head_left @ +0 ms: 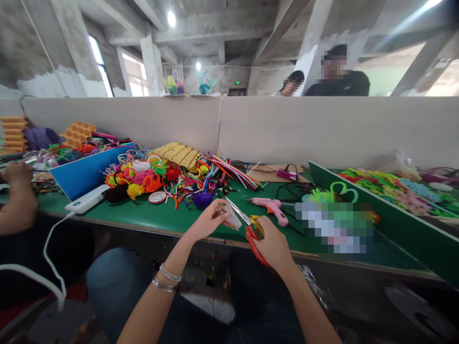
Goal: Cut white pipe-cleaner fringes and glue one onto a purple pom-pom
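My left hand (209,220) is closed on a few translucent whitish sticks (234,221), held just above the front of the green table. My right hand (274,242) grips scissors (254,235) with red and yellow handles. Their metal blades point up and to the left, right beside the sticks, and look nearly closed. Whether the blades touch the sticks I cannot tell. A pink glue gun (270,206) lies on the table just beyond my right hand.
Colourful pipe cleaners and pompoms (154,179) are heaped behind my left hand, with a yellow egg-carton piece (179,155). A white power strip (88,199) lies left. A blue divider (95,169) and a green divider (380,215) flank the space. Another person's hand (17,179) is far left.
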### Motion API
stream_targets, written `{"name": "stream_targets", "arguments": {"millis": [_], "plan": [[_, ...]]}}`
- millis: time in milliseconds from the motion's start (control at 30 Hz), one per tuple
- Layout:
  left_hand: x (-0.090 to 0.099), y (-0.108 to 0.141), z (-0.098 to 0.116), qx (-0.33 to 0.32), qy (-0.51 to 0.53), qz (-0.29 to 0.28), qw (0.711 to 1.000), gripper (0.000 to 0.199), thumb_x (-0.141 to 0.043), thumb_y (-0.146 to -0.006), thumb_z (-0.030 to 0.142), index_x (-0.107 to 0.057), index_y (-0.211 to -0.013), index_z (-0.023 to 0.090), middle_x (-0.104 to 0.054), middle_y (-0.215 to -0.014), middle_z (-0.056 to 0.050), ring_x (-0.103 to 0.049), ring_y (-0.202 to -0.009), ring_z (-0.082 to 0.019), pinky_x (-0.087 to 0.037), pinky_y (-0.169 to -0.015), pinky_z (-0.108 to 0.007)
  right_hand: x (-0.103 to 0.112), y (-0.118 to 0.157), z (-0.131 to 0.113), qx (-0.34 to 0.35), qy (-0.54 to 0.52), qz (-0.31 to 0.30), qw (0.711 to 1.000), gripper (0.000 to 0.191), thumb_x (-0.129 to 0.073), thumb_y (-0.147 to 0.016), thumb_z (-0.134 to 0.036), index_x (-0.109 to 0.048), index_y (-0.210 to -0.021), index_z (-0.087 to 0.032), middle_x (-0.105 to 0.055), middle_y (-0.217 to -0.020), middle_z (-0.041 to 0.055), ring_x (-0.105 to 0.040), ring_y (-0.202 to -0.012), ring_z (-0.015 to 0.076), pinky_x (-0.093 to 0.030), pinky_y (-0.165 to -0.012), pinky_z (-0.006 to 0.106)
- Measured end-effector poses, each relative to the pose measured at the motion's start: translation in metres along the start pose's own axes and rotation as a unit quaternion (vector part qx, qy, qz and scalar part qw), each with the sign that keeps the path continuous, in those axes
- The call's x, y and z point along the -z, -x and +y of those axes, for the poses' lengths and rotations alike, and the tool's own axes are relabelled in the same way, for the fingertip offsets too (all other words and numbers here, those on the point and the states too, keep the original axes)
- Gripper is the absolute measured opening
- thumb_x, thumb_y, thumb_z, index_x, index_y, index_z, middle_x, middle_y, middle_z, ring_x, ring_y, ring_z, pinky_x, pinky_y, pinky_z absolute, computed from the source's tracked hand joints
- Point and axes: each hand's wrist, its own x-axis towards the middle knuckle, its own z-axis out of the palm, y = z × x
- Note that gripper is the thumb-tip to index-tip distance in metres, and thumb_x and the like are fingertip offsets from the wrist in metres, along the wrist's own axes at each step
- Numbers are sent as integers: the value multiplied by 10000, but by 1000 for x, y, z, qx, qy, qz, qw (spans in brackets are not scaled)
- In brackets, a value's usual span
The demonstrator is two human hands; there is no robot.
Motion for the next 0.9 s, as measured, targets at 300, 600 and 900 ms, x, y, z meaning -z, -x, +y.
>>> {"name": "stream_targets", "arguments": {"millis": [300,600,900], "plan": [[0,0,-1,-1,1,-3,1000,287,-557,-722,302,-385,-919,185,-530,-794,10,-614,-682,-143,-520,-661,-327,1,0,0,-8,5,-12,1000,171,-444,-741,-343,-476,-845,-211,-550,-824,4,-543,-751,161,-347,-547,235],[0,0,0,0,-3,-8,1000,293,-555,-724,312,-390,-927,181,-541,-783,6,-612,-694,-148,-516,-656,-322,0,0,3,-5,14,9,1000,188,-435,-743,-347,-485,-861,-209,-565,-825,16,-546,-751,170,-333,-531,237],[0,0,-3,-2,2,-10,1000,295,-551,-729,300,-381,-938,180,-530,-775,10,-614,-691,-151,-520,-657,-333,2,-1,7,-27,33,32,999,223,-458,-732,-351,-501,-891,-200,-582,-844,27,-551,-759,174,-354,-536,241]]}}
